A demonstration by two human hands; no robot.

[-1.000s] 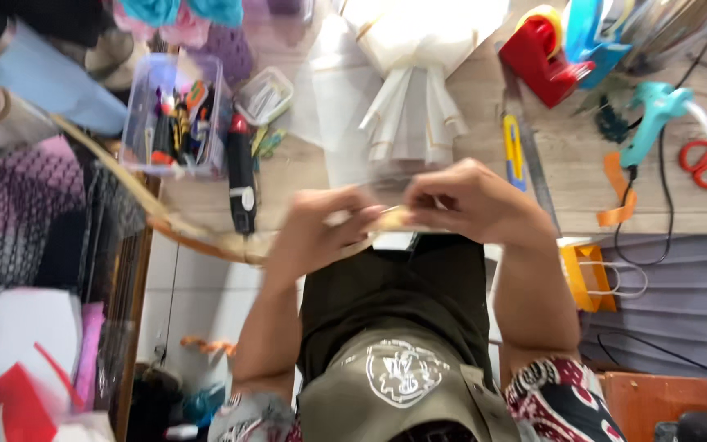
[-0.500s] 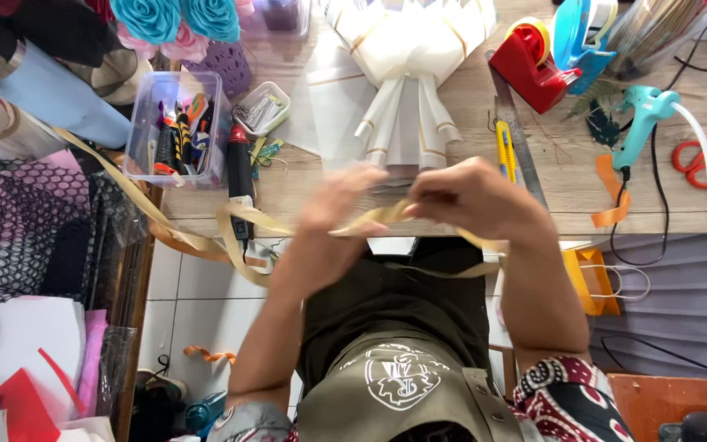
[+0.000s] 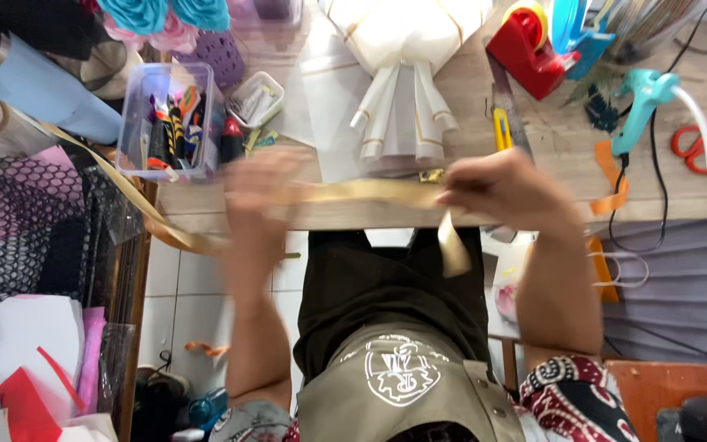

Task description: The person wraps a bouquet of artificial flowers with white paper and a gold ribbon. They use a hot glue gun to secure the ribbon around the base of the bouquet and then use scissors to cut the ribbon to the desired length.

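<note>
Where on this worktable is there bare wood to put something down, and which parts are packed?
Bare wood shows on the table between the yellow cutter and the teal glue gun, and along the front edge beneath the gold ribbon. Crowded: the left end around the clear plastic bin, and the back right by the red tape dispenser.

Both hands, left hand (image 3: 259,192) and right hand (image 3: 505,188), stretch a gold ribbon (image 3: 362,191) over the wooden table (image 3: 533,131)
</note>
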